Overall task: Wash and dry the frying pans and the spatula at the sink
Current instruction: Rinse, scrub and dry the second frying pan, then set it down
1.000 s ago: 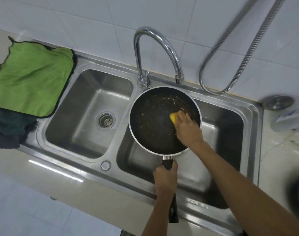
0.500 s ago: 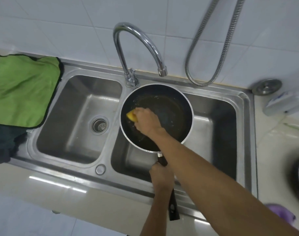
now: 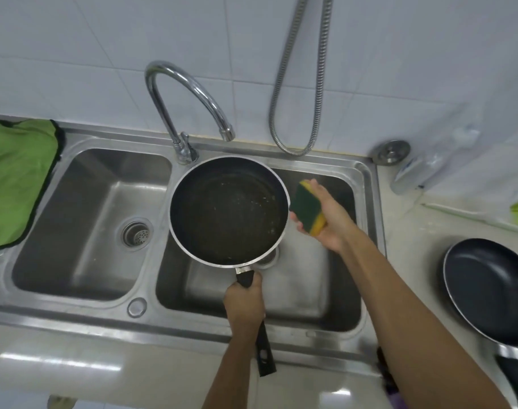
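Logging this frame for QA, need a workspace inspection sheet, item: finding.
Surface: steel double sink in a pale counter.
Job's things: frying pan held over the right basin, specks inside; second pan on counter, right; spatula not seen.
Clutter: green cloth left of sink; plug and bottle, right rear.
Hands: left hand grips pan handle; right hand holds sponge beside pan.
Cables: metal hose hangs on wall.
Surroundings: white tiled wall; tap, no water seen.

At your nine o'clock a green cloth point(image 3: 16, 178), at twelve a looped metal hose point(image 3: 316, 93) hanging down the white tiled wall point(image 3: 75, 54), at two a round metal plug point(image 3: 393, 152) on the bench point(image 3: 414, 246), just beside it a blurred clear bottle point(image 3: 414, 172)
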Available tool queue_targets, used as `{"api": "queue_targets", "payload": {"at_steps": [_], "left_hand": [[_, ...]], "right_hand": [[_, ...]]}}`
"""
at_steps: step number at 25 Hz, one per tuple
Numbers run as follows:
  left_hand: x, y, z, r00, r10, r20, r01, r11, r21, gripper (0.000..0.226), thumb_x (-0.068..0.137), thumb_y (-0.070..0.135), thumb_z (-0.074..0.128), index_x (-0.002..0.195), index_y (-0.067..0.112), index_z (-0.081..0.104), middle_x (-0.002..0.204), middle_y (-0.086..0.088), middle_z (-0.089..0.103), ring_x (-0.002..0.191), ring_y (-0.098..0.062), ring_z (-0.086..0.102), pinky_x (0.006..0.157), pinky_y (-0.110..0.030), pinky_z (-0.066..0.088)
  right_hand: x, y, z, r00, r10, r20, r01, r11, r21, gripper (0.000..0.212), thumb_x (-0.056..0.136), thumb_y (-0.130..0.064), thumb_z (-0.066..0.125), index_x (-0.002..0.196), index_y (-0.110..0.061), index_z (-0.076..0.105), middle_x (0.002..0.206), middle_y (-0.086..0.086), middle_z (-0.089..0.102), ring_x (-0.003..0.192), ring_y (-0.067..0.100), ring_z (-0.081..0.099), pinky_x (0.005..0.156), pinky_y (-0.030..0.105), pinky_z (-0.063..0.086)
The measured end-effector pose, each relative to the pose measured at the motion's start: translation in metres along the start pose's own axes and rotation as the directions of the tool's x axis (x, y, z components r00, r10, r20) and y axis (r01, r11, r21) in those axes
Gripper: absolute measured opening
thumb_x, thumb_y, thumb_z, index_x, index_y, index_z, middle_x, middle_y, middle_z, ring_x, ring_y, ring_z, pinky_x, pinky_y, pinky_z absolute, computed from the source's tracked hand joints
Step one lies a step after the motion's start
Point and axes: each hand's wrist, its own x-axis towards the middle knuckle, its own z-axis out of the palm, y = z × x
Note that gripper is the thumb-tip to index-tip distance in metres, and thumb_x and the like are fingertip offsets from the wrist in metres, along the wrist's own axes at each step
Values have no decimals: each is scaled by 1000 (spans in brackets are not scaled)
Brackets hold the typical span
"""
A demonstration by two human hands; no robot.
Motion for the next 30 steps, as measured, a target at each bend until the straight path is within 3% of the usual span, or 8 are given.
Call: {"api": "queue_targets", "payload": {"at_steps": [4,9,14,18,23,27,28,30], "left_hand": [[3,-5,1,1000,10,0,-10,1000,24,51,84,48,67,55,7,58,44,-8,55,42,-28,57,57,-48,58],[11,-11,5,1000,9,11,-9,1000,5,50,88,44,69,56,7,57,44,-9,53,38,-27,54,53,-43,56],[15,-16,6,1000,21,17,-20,1000,-23,48,89,41,70,59,6,57,46,-9,53,37,-26,52,50,-38,53],[17,-19,6,1000,25,19,-25,999,-27,47,88,41,70,61,5,58,47,-7,53,40,-25,51,50,-40,52],[15,-18,6,999,19,28,-18,999,-32,46,87,41,72,63,6,55,49,-9,52,41,-24,49,47,-39,49],[13,-16,6,1000,14,25,-13,999,-40,48,89,40,72,60,8,52,47,-6,51,39,-24,48,45,-39,47],[11,-14,5,1000,13,26,-12,998,-55,49,90,40,73,59,8,52,46,-5,50,38,-23,47,43,-34,45],[8,-8,5,999,19,27,-18,998,-62,51,90,42,73,59,9,51,46,-5,50,36,-23,46,42,-29,43]], "right_hand": [[25,34,-9,892,-227,-390,18,882,-471,39,102,-43,46,82,-15,62,84,13,62,56,20,51,50,25,37],[38,52,1,735,-436,-519,-57,723,-688,57,106,-44,36,104,-2,73,110,21,71,105,39,65,91,40,49],[35,58,0,735,-473,-486,-27,696,-717,57,108,-40,37,99,4,72,86,12,62,89,29,61,78,32,41],[23,42,-17,685,-587,-431,27,613,-790,62,107,-51,31,88,-8,70,94,17,70,93,36,65,83,41,49],[-3,-7,-112,389,-881,-269,-141,231,-963,39,102,-46,44,121,-16,62,127,18,59,107,43,56,89,50,48],[-13,12,-181,665,-689,-289,-336,70,-939,50,103,-46,43,150,-29,41,163,9,30,144,46,30,109,68,33],[-15,18,-182,658,-699,-281,-350,47,-936,54,104,-47,43,154,-29,36,166,10,26,147,47,25,110,71,28],[-26,17,-157,507,-843,-181,-273,42,-961,55,105,-45,44,154,-20,39,160,18,35,143,49,35,111,65,30]]}}
